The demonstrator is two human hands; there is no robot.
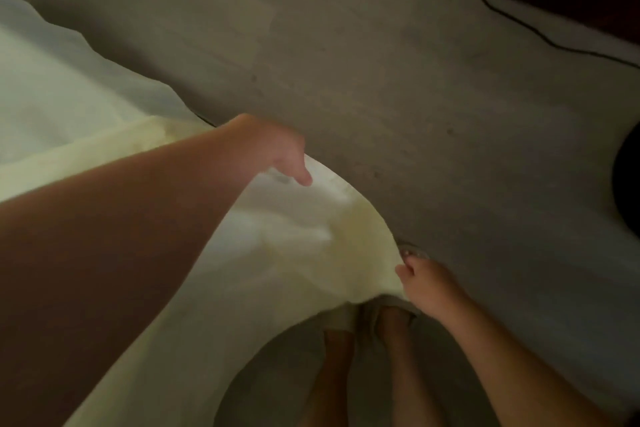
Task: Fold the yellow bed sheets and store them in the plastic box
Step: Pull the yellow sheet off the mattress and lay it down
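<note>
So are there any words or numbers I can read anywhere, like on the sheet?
None can be read. The yellow bed sheet has a faint mark near the left hand, perhaps a tag, too blurred to read. The floor and black cable carry no text.

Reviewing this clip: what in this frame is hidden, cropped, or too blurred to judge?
Head view only:
- Plastic box: not in frame at all.
- Left hand: fingers curl down at the yellow sheet; motion blur hides whether they pinch it.
- Right hand: at the sheet's edge; fingertips blurred, grip unclear.
- Sheet: runs off the left and bottom edges; fold state unknowable.
- Dark object: cropped by the right edge, unidentifiable.
- Feet: partly covered by the sheet, dim.
</note>
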